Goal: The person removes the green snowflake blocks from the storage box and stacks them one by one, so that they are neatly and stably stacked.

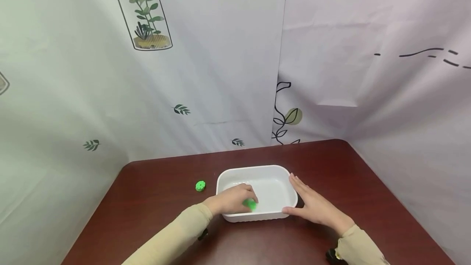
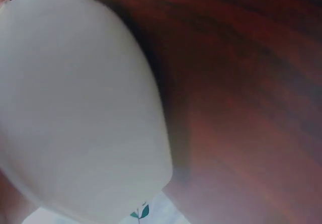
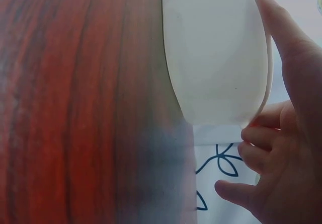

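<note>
A white rectangular basin [image 1: 272,193] sits on the table. My left hand [image 1: 235,199] reaches over its near left side, fingers bent down around a bright green object [image 1: 251,204] inside the basin. That object is blurred and partly covered, so its kind does not show. At the basin's right end, my right hand [image 1: 316,207] touches the rim with thumb and fingers spread. In the right wrist view, the thumb [image 3: 282,25] lies along the rim and the fingers meet the corner. The left wrist view shows mostly the basin's outer wall [image 2: 80,103].
A small green round piece with a scalloped edge [image 1: 200,186] lies on the dark red table [image 1: 158,199], left of the basin. Printed cloth [image 1: 220,72] hangs behind the table's far edge and along both sides.
</note>
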Demonstrator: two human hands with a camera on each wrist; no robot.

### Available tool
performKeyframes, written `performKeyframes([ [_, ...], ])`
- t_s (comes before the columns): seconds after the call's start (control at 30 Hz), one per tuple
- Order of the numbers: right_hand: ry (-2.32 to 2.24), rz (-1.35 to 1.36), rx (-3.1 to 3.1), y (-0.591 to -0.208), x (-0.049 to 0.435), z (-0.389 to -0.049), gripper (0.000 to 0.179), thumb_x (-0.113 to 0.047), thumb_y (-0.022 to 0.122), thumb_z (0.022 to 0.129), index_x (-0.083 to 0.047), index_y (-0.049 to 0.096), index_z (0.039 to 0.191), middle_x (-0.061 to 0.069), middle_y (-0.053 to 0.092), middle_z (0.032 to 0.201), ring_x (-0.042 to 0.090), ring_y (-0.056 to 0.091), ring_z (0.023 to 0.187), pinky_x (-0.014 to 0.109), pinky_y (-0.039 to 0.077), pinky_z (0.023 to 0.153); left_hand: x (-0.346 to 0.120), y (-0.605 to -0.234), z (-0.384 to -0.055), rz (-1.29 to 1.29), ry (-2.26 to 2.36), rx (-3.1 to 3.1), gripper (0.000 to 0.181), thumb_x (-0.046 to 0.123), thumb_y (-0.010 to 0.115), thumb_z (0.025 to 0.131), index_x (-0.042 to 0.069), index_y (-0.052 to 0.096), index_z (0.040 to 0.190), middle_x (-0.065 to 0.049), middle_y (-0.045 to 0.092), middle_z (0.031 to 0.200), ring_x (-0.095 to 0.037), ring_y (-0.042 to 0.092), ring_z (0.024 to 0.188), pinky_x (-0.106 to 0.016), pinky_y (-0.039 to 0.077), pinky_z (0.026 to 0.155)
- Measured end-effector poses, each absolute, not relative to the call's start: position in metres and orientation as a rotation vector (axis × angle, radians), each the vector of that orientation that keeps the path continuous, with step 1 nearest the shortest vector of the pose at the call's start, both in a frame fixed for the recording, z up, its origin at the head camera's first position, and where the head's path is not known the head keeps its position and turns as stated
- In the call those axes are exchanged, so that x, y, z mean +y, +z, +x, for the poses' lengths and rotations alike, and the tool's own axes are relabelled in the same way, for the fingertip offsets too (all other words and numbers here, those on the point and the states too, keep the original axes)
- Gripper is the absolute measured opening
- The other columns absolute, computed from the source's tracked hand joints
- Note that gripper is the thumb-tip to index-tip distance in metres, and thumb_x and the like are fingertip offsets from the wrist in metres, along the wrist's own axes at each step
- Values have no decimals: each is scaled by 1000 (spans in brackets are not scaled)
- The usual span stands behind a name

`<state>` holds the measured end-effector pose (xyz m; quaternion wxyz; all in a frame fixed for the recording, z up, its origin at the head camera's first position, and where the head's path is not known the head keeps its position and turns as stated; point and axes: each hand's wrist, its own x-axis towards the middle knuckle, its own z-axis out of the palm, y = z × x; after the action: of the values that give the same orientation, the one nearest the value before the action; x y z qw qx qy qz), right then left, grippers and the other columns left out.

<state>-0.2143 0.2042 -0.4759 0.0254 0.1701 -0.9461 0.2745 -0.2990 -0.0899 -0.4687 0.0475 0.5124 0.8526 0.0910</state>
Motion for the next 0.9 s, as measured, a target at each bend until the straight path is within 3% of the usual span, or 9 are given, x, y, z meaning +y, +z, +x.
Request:
performKeyframes([
  [0.33, 861, 530, -2920, -479, 205, -215, 112, -73, 66, 81, -2, 26, 158, 17, 21, 165, 38, 27, 148, 56, 36, 110, -106, -462, -302, 1328, 244, 2645, 30, 17, 80, 82, 17, 76, 111, 6, 62, 106, -8, 57, 98, -22, 46, 92],
  [0.6, 865, 531, -2903, -475, 205, -219, 112, -73, 66, 81, -3, 25, 159, 17, 20, 165, 37, 25, 149, 56, 34, 111, -104, -455, -311, 1279, 225, 2651, 25, 12, 81, 83, 11, 75, 107, 4, 64, 94, -8, 58, 85, -24, 50, 84],
  [0.9, 870, 532, -2914, -479, 205, -219, 112, -73, 66, 81, -4, 25, 159, 16, 20, 165, 36, 26, 149, 55, 35, 111, -103, -455, -312, 1221, 278, 2609, 23, 12, 83, 82, 9, 73, 102, 4, 63, 90, -9, 57, 82, -26, 50, 82],
])
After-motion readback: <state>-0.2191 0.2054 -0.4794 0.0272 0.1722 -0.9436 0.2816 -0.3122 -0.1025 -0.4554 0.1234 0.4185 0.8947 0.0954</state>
